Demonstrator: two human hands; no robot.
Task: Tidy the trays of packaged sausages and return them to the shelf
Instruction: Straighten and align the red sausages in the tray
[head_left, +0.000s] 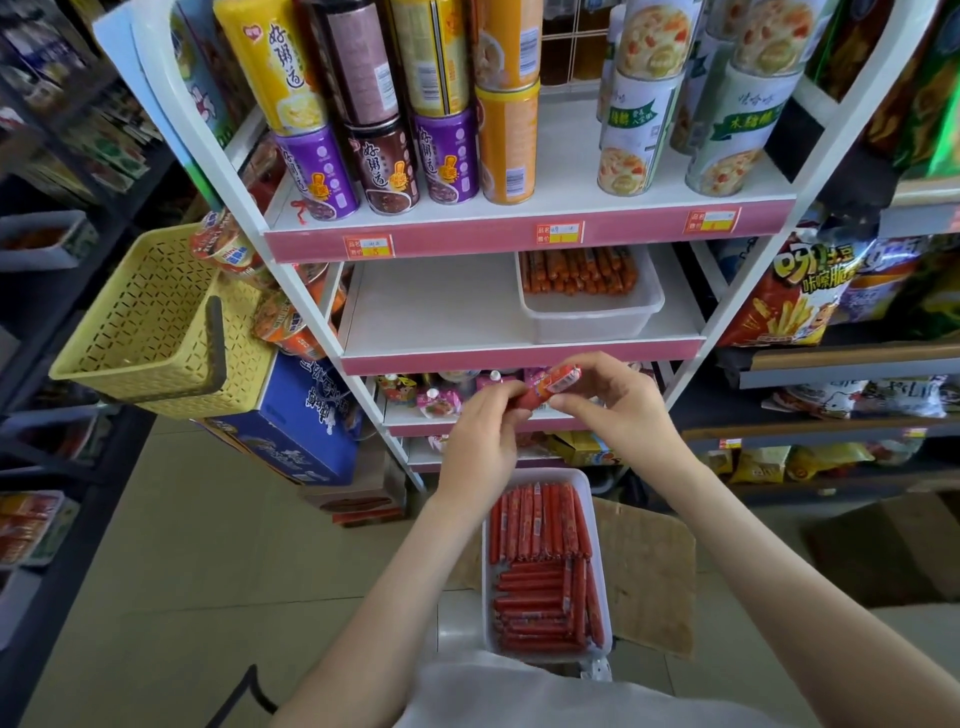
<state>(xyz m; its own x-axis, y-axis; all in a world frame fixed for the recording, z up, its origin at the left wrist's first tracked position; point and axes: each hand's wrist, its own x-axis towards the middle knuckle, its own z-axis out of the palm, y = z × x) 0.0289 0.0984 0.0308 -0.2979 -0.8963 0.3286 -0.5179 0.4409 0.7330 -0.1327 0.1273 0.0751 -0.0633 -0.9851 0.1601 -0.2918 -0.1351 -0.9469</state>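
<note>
— Where are we?

— We are in a small shop. We can see a white shelf (519, 332) with pink edges, and little price tags (559, 232) are stuck on the front.

— What is on it?

— Lots of cans (506, 140) stand in rows, many of the same kind. Lower down sits a tray of sausages (589, 293) in wrappers.

— And around us?

— Bags of chips (789, 296) fill the dark shelves on the right. A yellow basket (150, 317) hangs on the left, with cup noodles (280, 325) beside it and a blue box (296, 421) below.
</note>
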